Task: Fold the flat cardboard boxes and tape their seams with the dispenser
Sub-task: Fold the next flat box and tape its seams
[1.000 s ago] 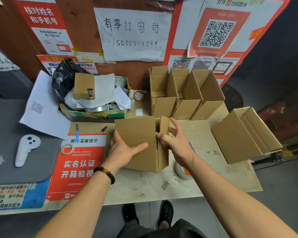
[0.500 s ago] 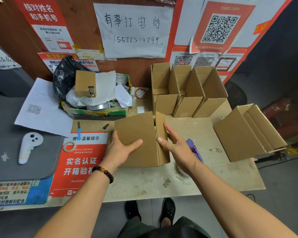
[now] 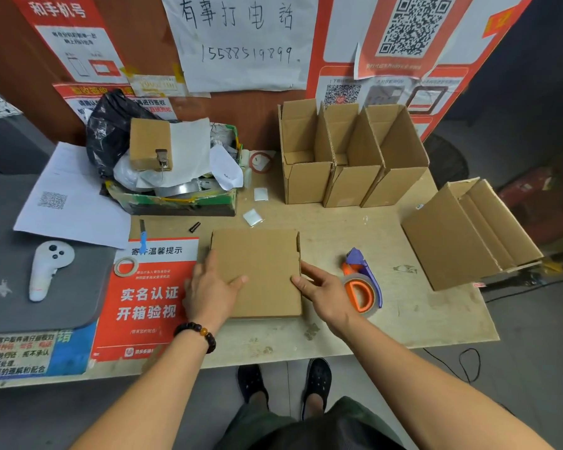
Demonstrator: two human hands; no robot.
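Observation:
A small brown cardboard box (image 3: 260, 264) lies low on the table (image 3: 338, 329) in front of me, its broad face up. My left hand (image 3: 208, 287) rests along the box's left edge with the thumb laid on the top face. My right hand (image 3: 322, 289) touches the right edge with straight fingers. The orange and purple tape dispenser (image 3: 361, 284) lies on the table just right of my right hand. Three folded boxes (image 3: 348, 180) stand open-topped in a row at the back. Another folded box (image 3: 459, 235) lies on its side at the right edge.
A cluttered green tray (image 3: 176, 199) with a black bag and papers sits at back left. A small tape roll (image 3: 126, 266) lies on a red notice, a white controller (image 3: 48, 271) on a grey mat at left. Two white packets (image 3: 252, 217) lie behind the box.
The box stood upright between my hands, and has come down onto the table with its broad face up. Both hands dropped with it to its side edges. The dispenser has come into view.

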